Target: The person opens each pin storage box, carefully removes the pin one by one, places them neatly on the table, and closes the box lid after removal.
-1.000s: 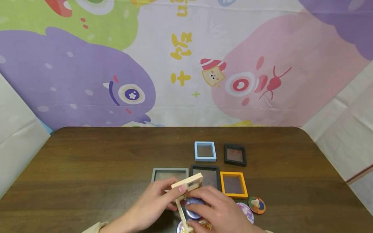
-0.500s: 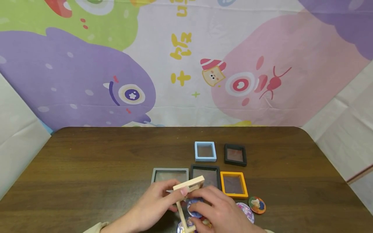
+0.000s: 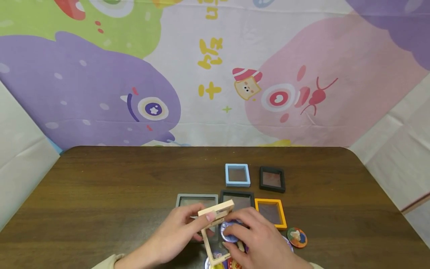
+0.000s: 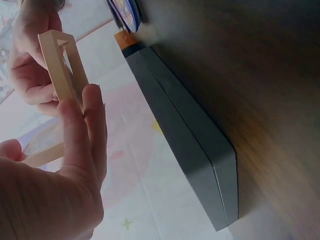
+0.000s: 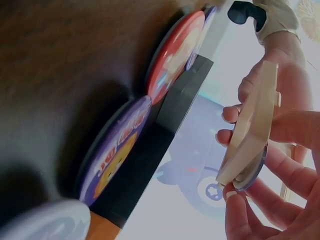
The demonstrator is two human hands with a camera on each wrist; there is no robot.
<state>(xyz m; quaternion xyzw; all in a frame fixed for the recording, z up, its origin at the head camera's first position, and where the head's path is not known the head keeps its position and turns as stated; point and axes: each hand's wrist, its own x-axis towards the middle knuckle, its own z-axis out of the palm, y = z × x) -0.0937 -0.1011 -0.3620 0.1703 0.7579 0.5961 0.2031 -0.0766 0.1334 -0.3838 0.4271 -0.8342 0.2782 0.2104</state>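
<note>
My left hand point(image 3: 173, 235) grips a cream hinged display frame point(image 3: 207, 246), its two halves spread apart and clear film showing in the lower half. My right hand point(image 3: 262, 239) pinches a round blue-purple pin badge point(image 3: 229, 238) over that lower half. From the right wrist, the badge point(image 5: 256, 172) shows edge-on against the frame point(image 5: 252, 132); whether it touches the film cannot be told. Fingers of the left hand point(image 4: 75, 175) support the frame point(image 4: 52, 70) from outside in the left wrist view.
Beyond the hands lie a light blue frame point(image 3: 237, 184), a small black frame point(image 3: 261, 181), a yellow-orange frame point(image 3: 283, 216), a larger black frame point(image 3: 236, 192) and a grey frame point(image 3: 196, 195). Several badges lie near the right hand, including a green-orange badge point(image 3: 297, 237) and a purple badge point(image 5: 112, 152).
My right hand has shifted slightly away from the body and to the right with the badge. More of the frame's lower film is visible. The left hand stays nearly in place.
</note>
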